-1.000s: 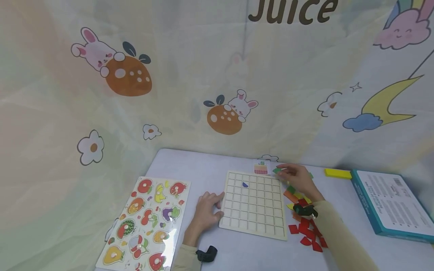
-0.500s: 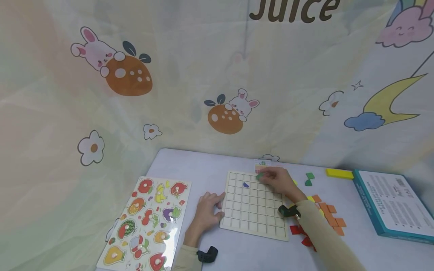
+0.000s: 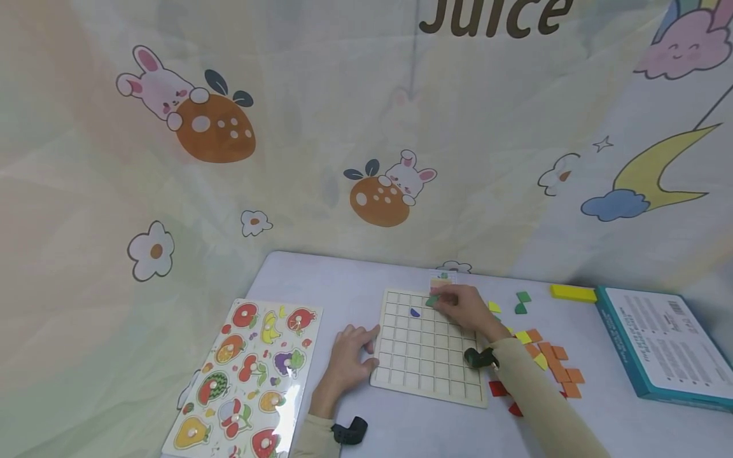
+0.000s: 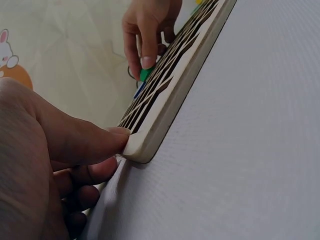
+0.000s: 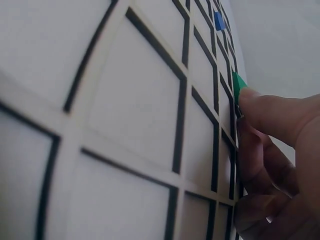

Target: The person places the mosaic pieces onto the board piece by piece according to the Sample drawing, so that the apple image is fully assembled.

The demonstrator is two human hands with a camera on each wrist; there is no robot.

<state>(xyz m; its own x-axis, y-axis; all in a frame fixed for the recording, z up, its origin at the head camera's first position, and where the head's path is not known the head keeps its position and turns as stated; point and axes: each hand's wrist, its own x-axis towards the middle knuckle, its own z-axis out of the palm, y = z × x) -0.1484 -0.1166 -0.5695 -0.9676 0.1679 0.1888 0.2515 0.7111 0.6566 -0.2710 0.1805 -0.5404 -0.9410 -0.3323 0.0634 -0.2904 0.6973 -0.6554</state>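
Note:
A pale wooden grid board (image 3: 426, 375) lies flat on the white table. My right hand (image 3: 460, 308) hovers over the board's far edge and pinches a small green piece (image 3: 432, 299) (image 5: 239, 85) (image 4: 145, 74) at a cell in the top rows. A blue piece (image 3: 414, 312) (image 5: 218, 20) sits in a cell just left of it. My left hand (image 3: 350, 356) rests on the table with its thumb (image 4: 95, 137) pressed against the board's left corner (image 4: 142, 145).
Loose green, yellow, orange and red pieces (image 3: 546, 356) lie right of the board. A fruit peg puzzle (image 3: 246, 375) lies at the left. A teal box (image 3: 658, 346) and a yellow block (image 3: 572, 292) sit at the right. A small pattern card (image 3: 441, 280) lies beyond the board.
My right hand has carried the green piece leftward from the loose pile to over the board's top rows. The left hand has stayed at the board's corner.

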